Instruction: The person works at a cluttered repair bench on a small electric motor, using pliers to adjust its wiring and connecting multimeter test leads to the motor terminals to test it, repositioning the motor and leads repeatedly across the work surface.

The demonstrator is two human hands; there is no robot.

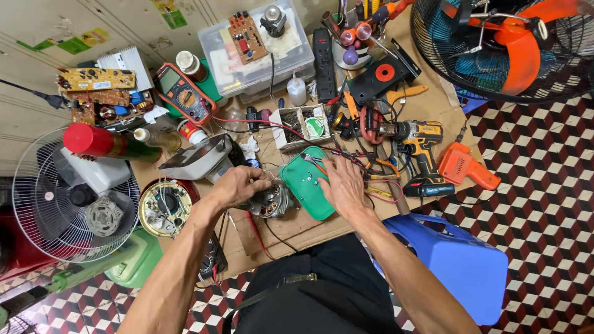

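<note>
My bare left forearm runs up from the lower left, wrist bent, and my left hand (238, 185) is curled with its fingers closed inward. My right forearm comes up from the lower right; my right hand (342, 184) lies palm down, fingers spread and pointing away from me.

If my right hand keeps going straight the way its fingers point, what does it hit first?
Probably the pliers lying on the green plastic cover, just ahead of the right hand; depth is unclear.
</note>
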